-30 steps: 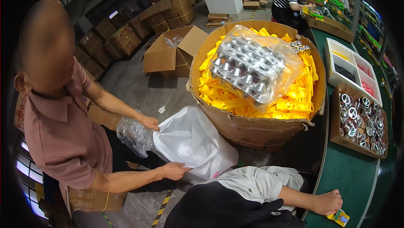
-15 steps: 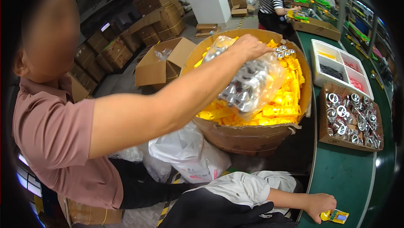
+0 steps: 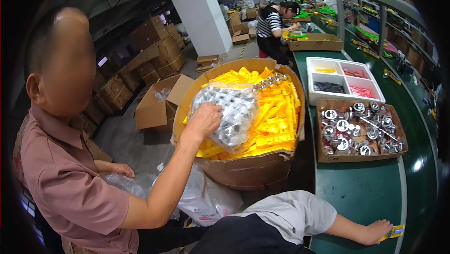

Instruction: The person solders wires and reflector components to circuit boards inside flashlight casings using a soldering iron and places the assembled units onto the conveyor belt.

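In the head view, the wearer's left hand [image 3: 378,231] lay low at the right, on the worktop [image 3: 356,183], its fingers bent against the near end of a small yellow piece [image 3: 397,232] with a pale bluish patch. The knuckles and fingers covered the contact, so whether it was pinched or merely touched could not be told. The piece lay just beyond the fingertips, its patched end exposed, perhaps because only one end was covered by the hand. The right hand was out of view, so its state could not be told.

Farther along the worktop stood an open carton [image 3: 365,158] of shiny round parts [image 3: 342,125]; its low walls probably served to stop them rolling away. Just beyond it, a white divided tray [image 3: 323,95] kept yellow, black and pink pieces in separate compartments, presumably so that they would not mix.

Beside the worktop, a big round-sided carton [image 3: 243,172] held heaped yellow parts [image 3: 279,113]. A clear bag [image 3: 234,113] of silvery cups rested on the heap, which seemed broad enough to bear it. A co-worker's hand [image 3: 206,119] touched the bag's near side, perhaps to steady it. A white sack [image 3: 206,202] stood against the big carton, apparently propped by it.
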A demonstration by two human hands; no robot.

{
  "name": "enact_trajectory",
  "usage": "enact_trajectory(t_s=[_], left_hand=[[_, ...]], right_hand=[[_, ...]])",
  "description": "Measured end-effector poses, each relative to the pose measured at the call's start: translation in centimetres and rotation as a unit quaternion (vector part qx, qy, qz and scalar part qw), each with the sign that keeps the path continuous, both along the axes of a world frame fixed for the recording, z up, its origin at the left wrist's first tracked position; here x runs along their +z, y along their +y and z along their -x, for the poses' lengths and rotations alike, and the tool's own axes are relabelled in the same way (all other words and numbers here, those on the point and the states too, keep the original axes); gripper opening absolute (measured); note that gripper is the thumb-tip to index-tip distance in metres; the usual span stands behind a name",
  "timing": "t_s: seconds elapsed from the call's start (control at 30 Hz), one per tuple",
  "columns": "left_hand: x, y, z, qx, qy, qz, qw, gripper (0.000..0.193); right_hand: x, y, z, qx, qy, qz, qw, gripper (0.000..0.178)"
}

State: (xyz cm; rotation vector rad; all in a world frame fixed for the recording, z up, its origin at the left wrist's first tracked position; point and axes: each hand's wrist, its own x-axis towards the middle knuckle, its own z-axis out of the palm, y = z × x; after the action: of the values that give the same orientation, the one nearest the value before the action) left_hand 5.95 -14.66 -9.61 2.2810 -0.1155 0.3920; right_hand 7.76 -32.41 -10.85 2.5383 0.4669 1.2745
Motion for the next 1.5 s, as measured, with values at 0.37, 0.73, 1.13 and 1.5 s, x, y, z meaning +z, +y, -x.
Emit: enact_trajectory(t_s=[0.37, 0.73, 1.13, 1.5], left_hand=[[-1.6, -3.0, -15.6, 0.135, -0.031, -0.001, 0.99, 0.059], [5.5, -3.0, -22.3, 0.056, 0.013, -0.004, 0.998, 0.028], [3.7, 2.2, -23.1, 0.105, -0.004, -0.051, 0.993, 0.054], [11.5, 2.3, -8.6, -0.09, -0.281, 0.046, 0.954, 0.021]], right_hand=[[1.9, 9.9, -14.4, -0.251, 0.045, 0.206, 0.944, 0.058], [-7.3, 9.5, -34.0, -0.437, -0.012, 0.426, 0.792, 0.073], [-8.5, 8.6, -31.2, -0.124, 0.096, 0.089, 0.984, 0.057], [7.3, -6.2, 10.5, -0.057, 0.089, -0.513, 0.852, 0.015]])
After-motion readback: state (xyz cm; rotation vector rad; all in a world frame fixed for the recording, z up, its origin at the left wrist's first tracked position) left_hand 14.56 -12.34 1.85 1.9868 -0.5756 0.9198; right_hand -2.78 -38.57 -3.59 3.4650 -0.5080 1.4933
